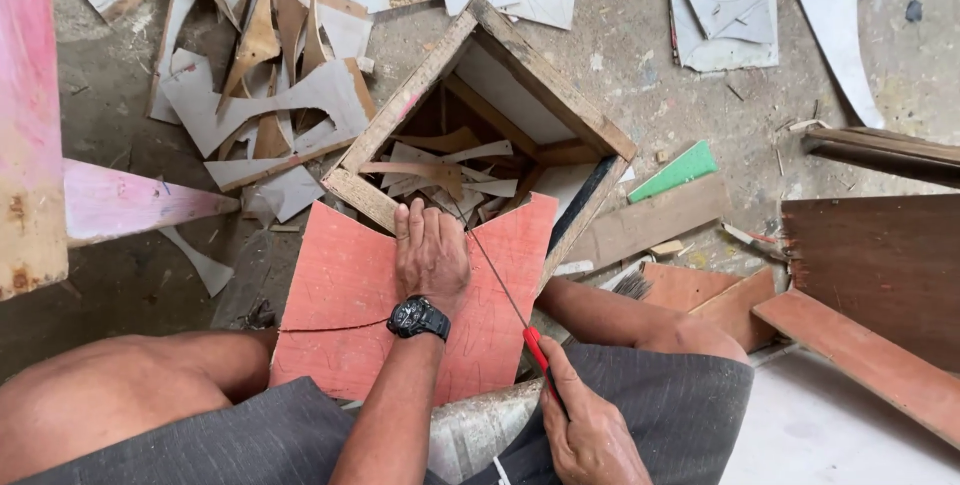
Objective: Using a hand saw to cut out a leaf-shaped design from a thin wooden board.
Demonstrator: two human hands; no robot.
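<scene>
A red board (340, 295) with pencil lines lies across the near corner of a square wooden frame box (545, 85). My left hand (430, 250), with a black watch on the wrist, presses flat on the board's far edge. My right hand (585, 430) is shut on the red handle of a thin saw (500, 285), whose blade runs up over the board toward my left fingers. A cut line crosses the board's left side. Offcuts (450, 170) lie inside the box.
White and brown scrap pieces (270, 95) litter the concrete floor at the back left, white sheets (720, 5) at the back right. A green piece (678, 171) and brown and red boards (880, 275) lie at the right. A pink painted wooden piece (40, 145) stands at the left.
</scene>
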